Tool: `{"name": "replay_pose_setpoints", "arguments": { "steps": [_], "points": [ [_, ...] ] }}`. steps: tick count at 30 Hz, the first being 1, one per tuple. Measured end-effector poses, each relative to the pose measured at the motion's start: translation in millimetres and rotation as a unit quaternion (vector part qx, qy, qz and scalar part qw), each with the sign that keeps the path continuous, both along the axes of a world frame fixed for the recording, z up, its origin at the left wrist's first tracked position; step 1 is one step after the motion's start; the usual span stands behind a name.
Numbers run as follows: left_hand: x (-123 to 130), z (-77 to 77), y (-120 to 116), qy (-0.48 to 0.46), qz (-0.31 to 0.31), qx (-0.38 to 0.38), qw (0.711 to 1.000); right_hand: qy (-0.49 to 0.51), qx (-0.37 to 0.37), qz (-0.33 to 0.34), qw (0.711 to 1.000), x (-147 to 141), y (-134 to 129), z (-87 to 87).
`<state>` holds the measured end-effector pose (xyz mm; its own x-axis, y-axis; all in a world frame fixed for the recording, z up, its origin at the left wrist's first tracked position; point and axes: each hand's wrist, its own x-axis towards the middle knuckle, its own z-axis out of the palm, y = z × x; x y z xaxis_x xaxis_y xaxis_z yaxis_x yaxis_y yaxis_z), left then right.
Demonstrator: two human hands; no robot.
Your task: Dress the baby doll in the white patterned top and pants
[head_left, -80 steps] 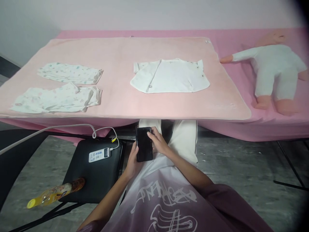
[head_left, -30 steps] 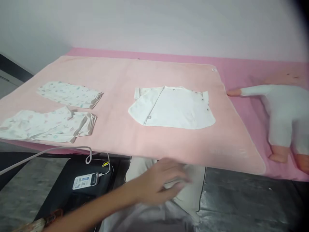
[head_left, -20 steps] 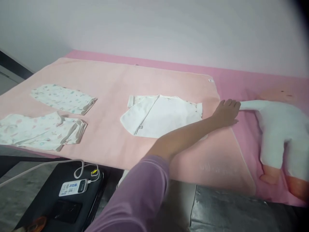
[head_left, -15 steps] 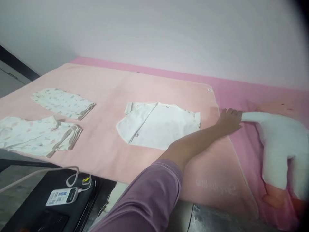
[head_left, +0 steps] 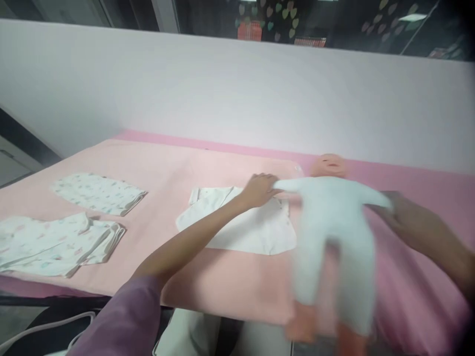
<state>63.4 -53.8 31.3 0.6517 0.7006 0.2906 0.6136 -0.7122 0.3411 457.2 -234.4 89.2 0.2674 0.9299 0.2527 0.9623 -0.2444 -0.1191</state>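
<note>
A baby doll [head_left: 330, 212] with a white cloth body hangs between my two hands above the pink padded table, its feet toward me and blurred by motion. My left hand [head_left: 261, 189] is closed round the end of one doll arm. On the other side my right hand [head_left: 403, 212], smeared by motion, grips the opposite arm. Just left of the doll lies a white baby shirt [head_left: 252, 230], spread flat, partly covered by my left forearm.
Folded printed baby clothes [head_left: 98, 193] lie at the table's left, with a second printed garment [head_left: 48, 244] nearer me. A light pink mat [head_left: 159, 173] covers much of the table. A white wall [head_left: 222, 89] rises behind it.
The doll has been lifted off the right side and moved left toward the shirt. My right hand has come into view on its other arm. The view has tilted up.
</note>
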Motion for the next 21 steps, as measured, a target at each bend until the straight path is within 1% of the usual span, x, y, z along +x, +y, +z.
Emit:
{"name": "replay_pose_setpoints", "arguments": {
  "steps": [2, 4, 6, 8, 9, 11, 14, 17, 19, 21],
  "points": [
    [-60, -5.3, -3, 0.01, 0.072, -0.034, 0.997, 0.049, -0.058, 0.065, 0.995, -37, 27, -11.7],
    [-110, -16.6, -4, 0.012, 0.116, -0.078, 0.99, 0.082, -0.091, 0.104, 0.987, -83, 46, -23.1],
    [-148, -29.8, -6, -0.006, 0.135, -0.118, 0.984, 0.101, -0.109, 0.136, 0.979, -124, 57, -33.6],
    [-173, -41.2, -8, -0.026, 0.146, -0.143, 0.979, 0.112, -0.11, 0.158, 0.975, -151, 65, -43.9],
    [-182, -45.6, -9, -0.033, 0.148, -0.149, 0.977, 0.115, -0.106, 0.166, 0.974, -160, 69, -49.5],
    [-192, -51.7, -11, -0.044, 0.145, -0.15, 0.977, 0.117, -0.096, 0.184, 0.971, -166, 77, -62.1],
    [-195, -58.0, -10, -0.049, 0.14, -0.138, 0.979, 0.111, -0.077, 0.199, 0.971, -164, 89, -83.5],
    [-199, -64.9, -6, -0.068, 0.139, -0.148, 0.977, 0.079, -0.071, 0.191, 0.976, -162, 91, -99.8],
    [-204, -69.8, -3, -0.109, 0.148, -0.19, 0.964, 0.029, -0.047, 0.171, 0.984, -167, 87, -101.4],
    [-211, -74.0, 1, -0.168, 0.167, -0.244, 0.941, -0.004, 0.009, 0.159, 0.987, -181, 82, -94.0]
  ]
}}
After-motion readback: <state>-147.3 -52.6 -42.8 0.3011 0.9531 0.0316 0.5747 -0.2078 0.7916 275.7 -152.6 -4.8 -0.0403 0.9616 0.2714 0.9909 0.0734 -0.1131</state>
